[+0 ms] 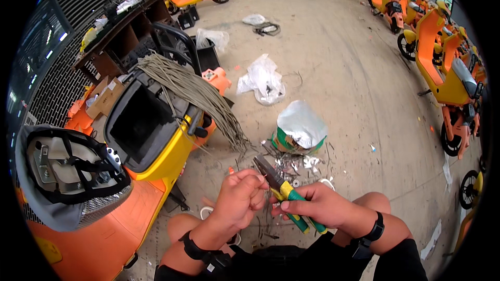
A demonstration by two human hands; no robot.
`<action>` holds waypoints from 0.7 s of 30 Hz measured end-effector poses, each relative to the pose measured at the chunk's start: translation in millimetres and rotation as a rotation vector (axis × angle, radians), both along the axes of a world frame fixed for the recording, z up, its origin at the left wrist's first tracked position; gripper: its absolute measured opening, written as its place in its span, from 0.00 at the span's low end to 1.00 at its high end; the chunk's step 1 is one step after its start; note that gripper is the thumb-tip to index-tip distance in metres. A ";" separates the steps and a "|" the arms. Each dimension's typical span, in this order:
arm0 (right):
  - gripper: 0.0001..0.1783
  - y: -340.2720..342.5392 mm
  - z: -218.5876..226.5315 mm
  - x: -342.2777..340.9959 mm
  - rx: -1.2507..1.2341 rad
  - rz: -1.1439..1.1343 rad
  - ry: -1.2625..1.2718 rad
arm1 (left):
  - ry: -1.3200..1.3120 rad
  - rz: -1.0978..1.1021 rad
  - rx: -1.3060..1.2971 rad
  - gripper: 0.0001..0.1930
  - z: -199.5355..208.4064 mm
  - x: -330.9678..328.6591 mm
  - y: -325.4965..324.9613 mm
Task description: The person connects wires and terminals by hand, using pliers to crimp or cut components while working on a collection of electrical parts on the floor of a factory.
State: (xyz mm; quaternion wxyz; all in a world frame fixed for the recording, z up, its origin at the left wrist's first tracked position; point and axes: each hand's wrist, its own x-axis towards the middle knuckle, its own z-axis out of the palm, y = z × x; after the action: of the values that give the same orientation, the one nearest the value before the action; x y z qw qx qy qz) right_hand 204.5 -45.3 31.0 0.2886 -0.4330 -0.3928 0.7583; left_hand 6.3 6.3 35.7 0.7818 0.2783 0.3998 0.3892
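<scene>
My right hand is wrapped round the green and yellow handles of a pair of pliers, whose dark metal jaws point up and to the left. Just left of those jaws, my left hand is closed, thumb and fingers pinched together. Whatever lies in that pinch is hidden or too small to name. A thick bundle of grey-brown cable or wire hangs over the yellow scooter on my left, its loose ends reaching down toward my hands.
An open green bag with silvery lining stands ahead, with scraps around it. On the left, an upturned grey helmet rests on an orange scooter part beside an open dark storage box. Parked scooters line the right.
</scene>
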 end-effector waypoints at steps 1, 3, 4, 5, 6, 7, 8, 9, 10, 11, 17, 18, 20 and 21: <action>0.18 0.8 0.8 0.7 -0.007 0.000 0.012 | 0.000 -0.014 0.009 0.09 -0.3 -0.1 1.0; 0.18 0.5 -0.3 1.0 -0.019 0.001 0.035 | -0.002 -0.041 0.028 0.09 -1.7 -1.6 2.4; 0.18 -1.0 -2.3 0.6 -0.023 -0.007 0.040 | -0.007 -0.043 0.021 0.08 -3.1 -2.0 1.2; 0.18 -2.8 -4.5 0.2 -0.027 -0.014 0.046 | -0.011 -0.045 0.014 0.08 -4.5 -2.5 -0.4; 0.18 -3.5 -5.2 0.8 -0.027 -0.025 0.053 | -0.014 -0.051 0.012 0.08 -4.2 -1.7 -0.3; 0.18 -3.3 -5.3 0.6 -0.031 -0.031 0.070 | -0.020 -0.049 0.010 0.08 -4.0 -2.2 -0.3; 0.18 -3.4 -5.1 0.4 -0.036 -0.037 0.087 | -0.027 -0.048 0.007 0.08 -4.0 -2.4 -0.3; 0.18 -3.4 -4.7 0.6 -0.041 -0.043 0.104 | -0.034 -0.047 0.004 0.08 -4.3 -2.5 -0.4; 0.18 -2.7 -3.1 1.2 -0.079 -0.038 0.128 | -0.043 -0.035 -0.002 0.08 -3.9 -2.2 0.0; 0.18 -2.2 -1.2 2.4 -0.117 -0.032 0.152 | -0.053 -0.025 -0.008 0.08 -4.1 -1.6 -0.2; 0.19 -0.4 3.0 5.2 -0.069 -0.107 0.122 | -0.067 -0.007 0.011 0.08 0.7 -6.4 1.6; 0.19 0.4 2.3 7.7 -0.052 -0.113 0.102 | -0.063 -0.004 0.008 0.08 1.5 -7.4 2.2; 0.19 3.4 3.8 12.3 -0.027 -0.119 0.067 | -0.043 -0.026 0.017 0.08 -0.3 -8.1 2.8; 0.20 4.6 5.1 14.6 -0.015 -0.123 0.049 | -0.033 -0.037 0.022 0.09 -1.0 -8.7 2.9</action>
State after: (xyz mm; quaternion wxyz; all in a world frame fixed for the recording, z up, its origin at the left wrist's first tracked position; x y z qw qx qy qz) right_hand 219.1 -40.7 36.1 0.3409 -0.4399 -0.3526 0.7523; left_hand -2.4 9.2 34.6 0.7922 0.2877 0.3773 0.3837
